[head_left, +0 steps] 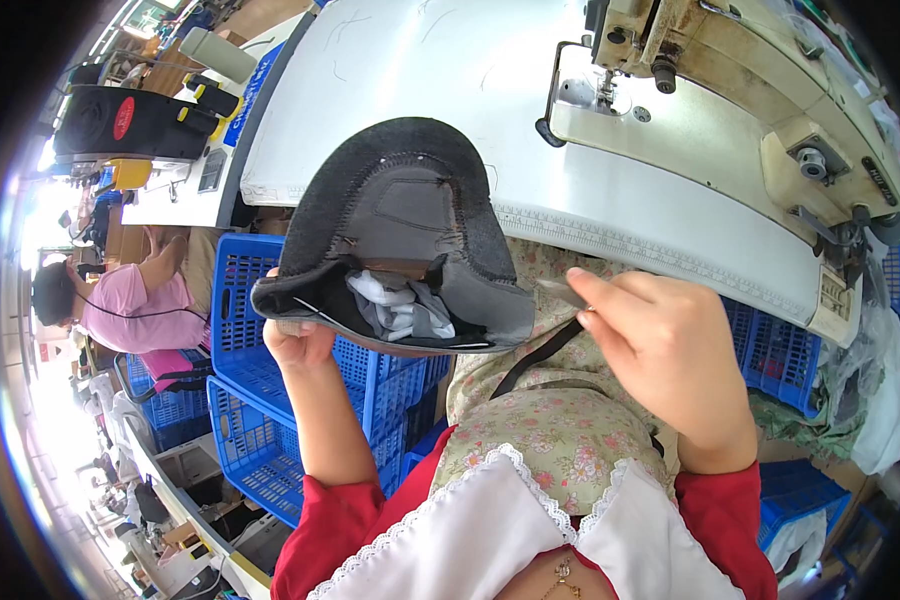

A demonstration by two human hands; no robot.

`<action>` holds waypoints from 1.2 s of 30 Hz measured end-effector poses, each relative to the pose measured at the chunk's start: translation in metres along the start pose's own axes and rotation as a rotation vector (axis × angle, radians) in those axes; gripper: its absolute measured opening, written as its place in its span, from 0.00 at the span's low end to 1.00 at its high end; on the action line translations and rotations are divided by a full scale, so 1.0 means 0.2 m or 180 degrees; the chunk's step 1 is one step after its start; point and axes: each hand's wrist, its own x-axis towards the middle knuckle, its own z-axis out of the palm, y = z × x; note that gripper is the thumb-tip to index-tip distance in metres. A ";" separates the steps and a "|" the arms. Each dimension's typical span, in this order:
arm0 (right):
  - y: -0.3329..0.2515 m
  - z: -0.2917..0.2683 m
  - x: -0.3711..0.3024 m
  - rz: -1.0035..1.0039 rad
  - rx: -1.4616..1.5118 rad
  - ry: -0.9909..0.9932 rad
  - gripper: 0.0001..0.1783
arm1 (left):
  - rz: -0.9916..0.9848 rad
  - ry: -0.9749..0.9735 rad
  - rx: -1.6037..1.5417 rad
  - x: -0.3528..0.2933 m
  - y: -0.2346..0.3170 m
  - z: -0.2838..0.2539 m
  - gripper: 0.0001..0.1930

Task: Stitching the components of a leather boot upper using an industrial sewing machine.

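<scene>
Gripping black piece (pixel 400 215) by left edge: left fingers (pixel 305 345)

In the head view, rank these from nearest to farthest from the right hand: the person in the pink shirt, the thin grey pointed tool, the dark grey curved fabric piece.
1. Thin grey pointed tool: pinched in the right hand.
2. Dark grey curved fabric piece: left of that hand.
3. Person in the pink shirt: far left background.

Hidden or unclear
At three o'clock, we cannot identify the right hand's (pixel 665 345) grey object (pixel 560 292); the black piece (pixel 400 215) overlaps the left hand (pixel 303 347).
</scene>
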 end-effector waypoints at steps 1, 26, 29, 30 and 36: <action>0.00 -0.02 0.00 0.0009 0.0004 0.0001 0.15 | -0.0010 0.0000 0.0002 -0.01 0.01 -0.02 0.36; 0.20 0.01 -0.04 0.0908 0.0546 -0.0509 0.15 | 0.0348 0.0971 0.1695 -0.31 0.38 -0.21 0.36; 0.26 0.09 -0.05 0.1256 0.0824 -0.0329 0.21 | 0.0170 0.1811 0.2746 -0.45 0.44 -0.31 0.30; 0.30 0.14 -0.05 0.1322 0.0920 -0.0293 0.21 | 0.0000 0.1952 0.3107 -0.48 0.44 -0.38 0.30; 0.59 0.28 -0.02 0.1512 0.1237 -0.0386 0.24 | -0.0116 0.2355 0.4808 -0.86 0.26 -0.41 0.18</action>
